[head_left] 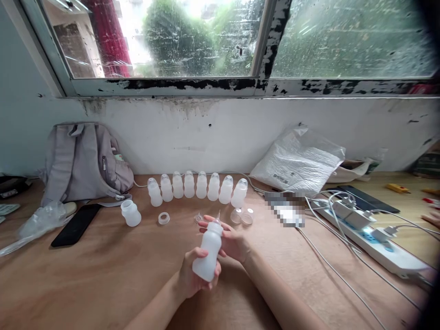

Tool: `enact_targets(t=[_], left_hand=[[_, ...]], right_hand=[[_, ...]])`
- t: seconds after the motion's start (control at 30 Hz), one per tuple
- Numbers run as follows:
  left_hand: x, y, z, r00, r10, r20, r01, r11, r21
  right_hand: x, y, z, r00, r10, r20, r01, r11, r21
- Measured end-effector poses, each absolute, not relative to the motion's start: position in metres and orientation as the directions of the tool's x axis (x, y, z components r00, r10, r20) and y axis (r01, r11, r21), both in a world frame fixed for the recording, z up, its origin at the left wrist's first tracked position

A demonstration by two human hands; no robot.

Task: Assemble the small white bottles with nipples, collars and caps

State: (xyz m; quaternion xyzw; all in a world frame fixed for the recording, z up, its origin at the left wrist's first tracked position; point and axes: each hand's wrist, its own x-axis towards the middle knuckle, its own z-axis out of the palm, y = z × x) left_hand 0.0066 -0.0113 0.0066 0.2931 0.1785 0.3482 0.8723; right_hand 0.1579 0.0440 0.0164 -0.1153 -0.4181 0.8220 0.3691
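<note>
Near the middle of the brown tabletop (103,275), a white bottle (207,254) is held, teat end leaning toward one o'clock. Left hand (190,270) wraps its lower body; right hand (235,240) has fingers extended behind the neck, grip cannot be told. From the bottle: eight capped bottles (201,188) at twelve, by the wall-side edge; two clear caps (247,217) between one and two; ring (164,221) at ten, open-mouthed bottle (131,215) farther out. Sideways room runs toward nine, to the phone (76,225); at three, power strip (374,238) and cables (330,256) crowd the surface.
</note>
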Motion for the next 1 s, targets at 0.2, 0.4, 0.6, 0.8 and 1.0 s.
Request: enact_targets(t=[0.2, 0.4, 0.6, 0.8, 1.0], left_hand=[[-0.002, -0.005, 0.023, 0.54, 0.803, -0.254, -0.302, 0.467, 0.831], [-0.003, -0.007, 0.017, 0.607, 0.764, -0.216, -0.348, 0.5, 0.793], [-0.006, -0.008, 0.015, 0.676, 0.714, -0.183, -0.393, 0.559, 0.73], [-0.005, -0.006, 0.016, 0.699, 0.66, -0.274, -0.277, 0.603, 0.748], [-0.006, -0.004, 0.009, 0.704, 0.664, -0.252, -0.309, 0.606, 0.733]], right_hand=[[0.153, 0.04, 0.028, -0.517, 0.855, 0.049, -0.476, -0.239, -0.846], [0.151, 0.039, 0.025, -0.561, 0.824, 0.074, -0.519, -0.281, -0.808], [0.152, 0.038, 0.03, -0.602, 0.798, 0.04, -0.567, -0.392, -0.724], [0.153, 0.043, 0.02, -0.474, 0.88, -0.02, -0.589, -0.334, -0.736], [0.158, 0.05, 0.013, -0.432, 0.902, -0.009, -0.62, -0.304, -0.723]])
